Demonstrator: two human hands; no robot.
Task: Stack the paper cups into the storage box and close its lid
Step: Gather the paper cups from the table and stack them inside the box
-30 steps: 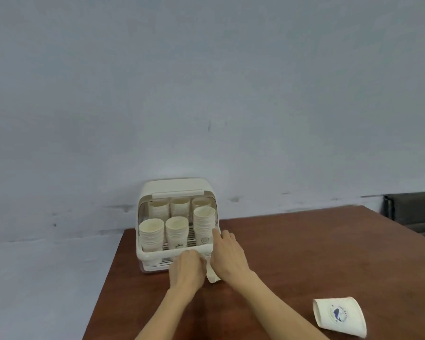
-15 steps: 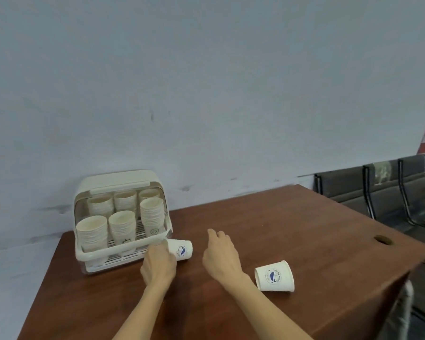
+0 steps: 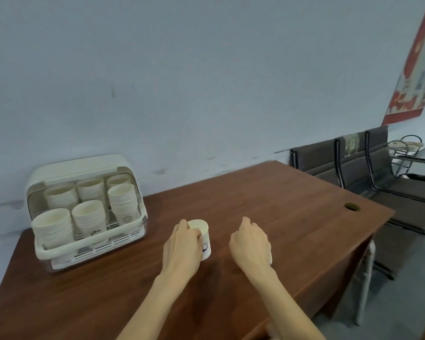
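Observation:
A cream storage box [image 3: 88, 241] stands at the table's far left with its lid [image 3: 79, 168] raised; several stacks of paper cups [image 3: 122, 202] fill it. My left hand [image 3: 182, 249] is shut on a white paper cup [image 3: 203, 236] with a blue print, held upright on the table right of the box. My right hand [image 3: 252, 244] lies curled over a second paper cup [image 3: 270, 257], of which only a white sliver shows at the hand's right edge.
The brown wooden table [image 3: 292, 217] has a cable hole [image 3: 351, 206] near its far right corner. Dark chairs [image 3: 353, 163] line the wall to the right, below a red poster [image 3: 412, 69]. A pale wall rises behind the box.
My left hand stood its cup upright and drew it right, away from the box. My right hand moved onto the cup that lay on its side. The view swung right.

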